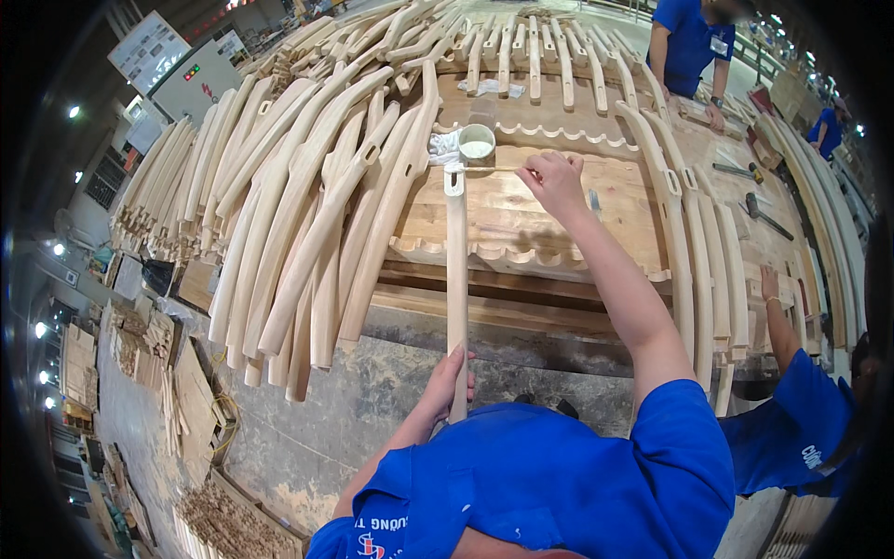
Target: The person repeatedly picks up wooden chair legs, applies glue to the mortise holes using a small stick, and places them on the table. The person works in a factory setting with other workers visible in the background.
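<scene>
My left hand (pixel 447 380) is wrapped round the lower part of a pale wooden chair leg (pixel 456 270). The leg points away from me, and its slotted far end lies at the worktable. My right hand (pixel 557 184) pinches a thin stick (pixel 498 169), whose other tip reaches the leg's end beside the slot. Just beyond that end stands a round cup (pixel 478 143) with whitish contents. A crumpled white cloth (pixel 443 149) lies against the cup's left side.
Many curved wooden legs (pixel 307 177) are heaped on the left. Scalloped wooden strips (pixel 568 136) cross the table (pixel 521 205). More legs (pixel 687 242) line its right side. Hammers (pixel 768 216) lie farther right. Co-workers in blue (pixel 689 42) stand at the far right and near right.
</scene>
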`<state>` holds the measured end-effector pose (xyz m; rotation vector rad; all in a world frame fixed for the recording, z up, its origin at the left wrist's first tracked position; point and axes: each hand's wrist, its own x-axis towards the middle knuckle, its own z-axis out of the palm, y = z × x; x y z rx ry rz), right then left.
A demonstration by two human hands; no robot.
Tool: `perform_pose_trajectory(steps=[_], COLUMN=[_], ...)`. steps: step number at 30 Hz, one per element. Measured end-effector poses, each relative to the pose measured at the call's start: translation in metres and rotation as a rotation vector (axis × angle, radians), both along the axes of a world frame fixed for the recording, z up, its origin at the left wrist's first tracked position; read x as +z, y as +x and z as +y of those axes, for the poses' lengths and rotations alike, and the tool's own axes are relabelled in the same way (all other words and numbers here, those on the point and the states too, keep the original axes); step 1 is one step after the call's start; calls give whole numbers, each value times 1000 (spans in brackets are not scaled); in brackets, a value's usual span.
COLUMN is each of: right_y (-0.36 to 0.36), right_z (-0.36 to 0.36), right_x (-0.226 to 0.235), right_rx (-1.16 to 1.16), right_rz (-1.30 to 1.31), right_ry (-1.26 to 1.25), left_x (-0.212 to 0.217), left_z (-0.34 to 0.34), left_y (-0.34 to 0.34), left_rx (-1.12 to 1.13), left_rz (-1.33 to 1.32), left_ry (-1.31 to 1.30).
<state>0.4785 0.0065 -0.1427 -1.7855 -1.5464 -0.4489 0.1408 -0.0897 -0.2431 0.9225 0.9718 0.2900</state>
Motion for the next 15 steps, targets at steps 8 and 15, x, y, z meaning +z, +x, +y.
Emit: perform_pose_trajectory(steps=[8, 15], right_y=[-2, -8], right_z=[-18, -7], right_x=[4, 82], right_rx=[84, 46], right_rz=[-38, -509], right_ry=[-34, -29], left_x=[1, 7], left_z=[1, 0], left_y=[-1, -4], left_rx=[20, -12], left_rz=[3, -9], left_ry=[-20, 8])
